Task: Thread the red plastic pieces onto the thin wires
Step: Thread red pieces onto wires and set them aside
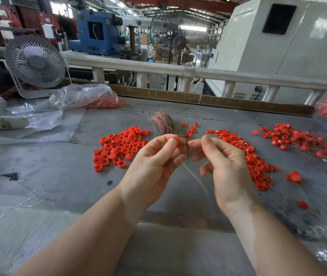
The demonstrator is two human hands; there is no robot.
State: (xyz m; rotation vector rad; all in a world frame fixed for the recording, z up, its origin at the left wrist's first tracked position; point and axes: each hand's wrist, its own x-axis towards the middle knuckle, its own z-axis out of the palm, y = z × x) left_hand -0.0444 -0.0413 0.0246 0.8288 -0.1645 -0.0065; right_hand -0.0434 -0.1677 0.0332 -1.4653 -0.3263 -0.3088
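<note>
Pinching red piece (177,141), left hand (154,162)

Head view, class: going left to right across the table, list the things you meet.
White desk fan → clear bag of red pieces → left loose red pile → wire bundle → middle red pile → threaded pieces on wires
</note>
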